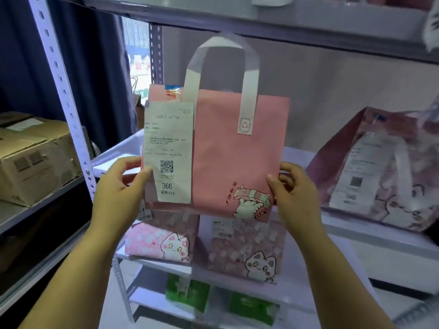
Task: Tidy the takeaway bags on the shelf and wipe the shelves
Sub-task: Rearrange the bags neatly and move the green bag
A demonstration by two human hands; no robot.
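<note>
I hold a pink takeaway bag [232,153] with white handles and a cat drawing upright in front of the white middle shelf [111,157]. A white receipt [167,150] numbered 366 hangs on its left front. My left hand [121,186] grips the bag's lower left edge, thumb on the receipt. My right hand [294,193] grips its lower right edge. On the same shelf at the right lies another pink cat bag [384,172], tilted over, with a receipt.
Below, two pink cat-print bags [164,241] [247,250] stand on a lower shelf, and green bags [187,290] sit on the one beneath. A cardboard box [35,157] rests on the grey rack at the left. A perforated upright post [61,86] separates the racks. A shelf board [261,17] runs overhead.
</note>
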